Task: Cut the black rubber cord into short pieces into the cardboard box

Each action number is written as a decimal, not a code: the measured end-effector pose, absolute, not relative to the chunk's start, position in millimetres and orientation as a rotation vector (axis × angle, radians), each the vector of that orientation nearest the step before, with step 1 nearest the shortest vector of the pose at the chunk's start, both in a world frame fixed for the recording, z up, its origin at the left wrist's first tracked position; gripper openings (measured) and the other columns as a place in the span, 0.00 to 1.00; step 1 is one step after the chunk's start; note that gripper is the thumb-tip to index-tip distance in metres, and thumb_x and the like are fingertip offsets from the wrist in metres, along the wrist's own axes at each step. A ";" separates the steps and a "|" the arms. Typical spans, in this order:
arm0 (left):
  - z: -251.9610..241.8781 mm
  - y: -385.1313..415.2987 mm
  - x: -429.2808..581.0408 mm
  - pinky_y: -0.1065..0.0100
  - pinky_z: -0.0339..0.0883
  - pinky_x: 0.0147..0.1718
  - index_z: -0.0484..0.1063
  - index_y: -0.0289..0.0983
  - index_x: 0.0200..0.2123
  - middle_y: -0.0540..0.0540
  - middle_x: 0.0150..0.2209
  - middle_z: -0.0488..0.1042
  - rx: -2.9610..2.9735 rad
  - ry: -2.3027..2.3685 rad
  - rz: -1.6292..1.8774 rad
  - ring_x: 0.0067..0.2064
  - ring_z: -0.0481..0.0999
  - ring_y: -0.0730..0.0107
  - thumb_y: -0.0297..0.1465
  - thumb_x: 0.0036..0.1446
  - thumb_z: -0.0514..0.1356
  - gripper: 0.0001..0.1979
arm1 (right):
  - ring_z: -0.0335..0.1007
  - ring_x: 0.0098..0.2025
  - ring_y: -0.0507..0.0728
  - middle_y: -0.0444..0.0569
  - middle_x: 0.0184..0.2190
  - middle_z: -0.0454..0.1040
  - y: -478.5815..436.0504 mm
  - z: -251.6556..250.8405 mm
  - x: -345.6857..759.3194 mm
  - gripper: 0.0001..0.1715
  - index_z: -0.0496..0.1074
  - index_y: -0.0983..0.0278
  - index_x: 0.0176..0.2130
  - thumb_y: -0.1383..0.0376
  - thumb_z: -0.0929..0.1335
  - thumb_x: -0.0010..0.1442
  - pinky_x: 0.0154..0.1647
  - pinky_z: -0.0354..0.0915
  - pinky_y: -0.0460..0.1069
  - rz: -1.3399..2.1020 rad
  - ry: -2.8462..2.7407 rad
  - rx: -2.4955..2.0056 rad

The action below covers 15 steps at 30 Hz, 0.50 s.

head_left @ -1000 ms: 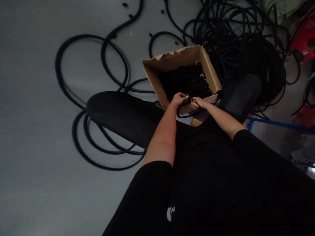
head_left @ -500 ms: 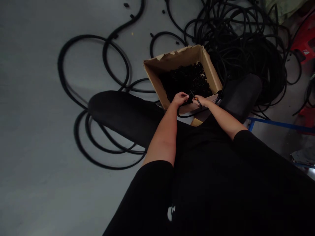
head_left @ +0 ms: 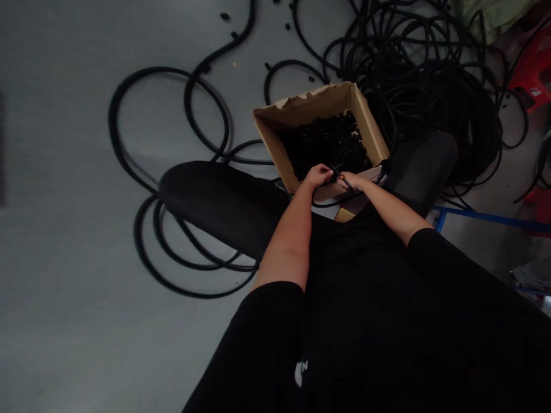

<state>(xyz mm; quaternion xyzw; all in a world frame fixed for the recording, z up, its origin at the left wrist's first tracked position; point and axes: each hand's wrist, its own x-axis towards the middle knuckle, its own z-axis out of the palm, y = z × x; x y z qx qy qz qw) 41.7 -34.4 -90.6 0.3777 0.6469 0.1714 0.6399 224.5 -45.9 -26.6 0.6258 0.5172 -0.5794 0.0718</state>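
Note:
My left hand (head_left: pixel 319 175) is closed in a pinch at the near side of an open cardboard box (head_left: pixel 275 137), on the end of a black hose (head_left: pixel 328 205) that loops below it. Just to the right, my right hand (head_left: pixel 350 180) grips scissors (head_left: pixel 342 177) with some orange at the pivot. The blades point up and left, touching or very near the left fingertips. Many short black pieces (head_left: pixel 322 140) lie inside the box, under and beyond both hands. What sits between the blades is too dark to tell.
A large tangle of black hose (head_left: pixel 456 109) lies beyond the box at right. More hose loops (head_left: pixel 112 126) lie on the floor at left, with several small black pieces near them. A blue bar (head_left: pixel 495 217) and red plastic objects (head_left: pixel 531 74) stand at right.
The view has shifted slightly. My hands remain together at the box's near edge, and the scissor blades look closer together than before.

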 end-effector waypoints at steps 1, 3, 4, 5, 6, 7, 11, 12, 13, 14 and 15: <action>-90.6 -34.4 41.9 0.69 0.68 0.36 0.76 0.40 0.37 0.54 0.28 0.78 0.862 1.481 0.388 0.29 0.75 0.72 0.21 0.66 0.77 0.14 | 0.63 0.27 0.53 0.40 0.21 0.66 -46.1 -28.0 224.6 0.20 0.67 0.59 0.29 0.75 0.72 0.69 0.35 0.63 0.46 -1.754 1.531 1.892; -89.7 -34.7 42.0 0.69 0.68 0.36 0.76 0.40 0.37 0.53 0.28 0.78 0.862 1.488 0.383 0.29 0.75 0.72 0.22 0.66 0.78 0.15 | 0.62 0.27 0.53 0.40 0.21 0.65 -46.4 -32.5 225.8 0.19 0.66 0.59 0.29 0.76 0.72 0.67 0.33 0.62 0.45 -1.791 1.504 1.896; -88.8 -34.9 42.1 0.69 0.68 0.37 0.75 0.40 0.37 0.53 0.28 0.78 0.864 1.488 0.378 0.29 0.75 0.72 0.23 0.66 0.79 0.15 | 0.62 0.27 0.53 0.40 0.21 0.64 -46.6 -35.0 226.5 0.19 0.66 0.59 0.29 0.76 0.71 0.66 0.33 0.61 0.45 -1.813 1.502 1.893; -87.6 -35.2 42.3 0.68 0.69 0.37 0.76 0.40 0.37 0.53 0.28 0.78 0.868 1.484 0.371 0.29 0.75 0.72 0.23 0.65 0.79 0.15 | 0.62 0.27 0.53 0.39 0.21 0.65 -46.7 -37.3 227.2 0.18 0.66 0.59 0.30 0.77 0.72 0.65 0.32 0.60 0.45 -1.827 1.503 1.892; -86.2 -35.4 42.5 0.68 0.69 0.37 0.76 0.40 0.37 0.53 0.27 0.77 0.871 1.479 0.361 0.29 0.74 0.71 0.24 0.65 0.79 0.15 | 0.63 0.27 0.53 0.39 0.21 0.65 -47.0 -39.2 227.7 0.17 0.67 0.59 0.31 0.77 0.72 0.65 0.31 0.60 0.45 -1.832 1.507 1.892; -84.9 -35.5 42.8 0.68 0.69 0.38 0.76 0.40 0.36 0.53 0.26 0.76 0.875 1.473 0.350 0.29 0.74 0.71 0.24 0.66 0.79 0.15 | 0.64 0.27 0.53 0.40 0.22 0.66 -47.2 -40.5 228.0 0.17 0.68 0.59 0.32 0.77 0.72 0.66 0.30 0.59 0.45 -1.827 1.511 1.899; -82.0 -34.5 43.4 0.66 0.71 0.39 0.74 0.41 0.37 0.53 0.27 0.76 0.883 1.482 0.358 0.30 0.73 0.70 0.25 0.67 0.77 0.14 | 0.70 0.28 0.55 0.41 0.25 0.72 -46.1 -39.2 226.8 0.13 0.72 0.60 0.39 0.72 0.73 0.77 0.32 0.64 0.45 -1.726 1.548 1.943; -82.7 -34.0 43.2 0.66 0.71 0.40 0.74 0.41 0.36 0.53 0.28 0.77 0.887 1.498 0.368 0.30 0.73 0.70 0.26 0.66 0.77 0.15 | 0.73 0.30 0.55 0.43 0.27 0.75 -45.0 -37.6 226.3 0.12 0.73 0.60 0.40 0.70 0.73 0.80 0.34 0.66 0.46 -1.677 1.587 1.940; -84.0 -33.5 42.8 0.65 0.72 0.42 0.73 0.42 0.36 0.52 0.28 0.76 0.894 1.518 0.374 0.30 0.73 0.69 0.26 0.66 0.77 0.15 | 0.76 0.32 0.56 0.44 0.29 0.77 -43.5 -35.8 225.9 0.11 0.75 0.61 0.42 0.68 0.73 0.82 0.37 0.68 0.46 -1.615 1.636 1.933; -86.0 -33.1 42.2 0.64 0.72 0.43 0.72 0.42 0.36 0.52 0.29 0.76 0.905 1.540 0.376 0.31 0.73 0.68 0.27 0.66 0.78 0.16 | 0.78 0.35 0.56 0.46 0.31 0.80 -41.9 -33.8 225.4 0.11 0.77 0.62 0.43 0.66 0.74 0.83 0.41 0.70 0.46 -1.546 1.685 1.926; -88.4 -32.9 41.4 0.64 0.72 0.44 0.71 0.43 0.36 0.52 0.29 0.76 0.922 1.555 0.375 0.32 0.73 0.67 0.29 0.66 0.78 0.17 | 0.80 0.38 0.57 0.47 0.33 0.82 -40.4 -31.6 225.1 0.11 0.78 0.63 0.44 0.65 0.74 0.84 0.44 0.71 0.46 -1.484 1.724 1.914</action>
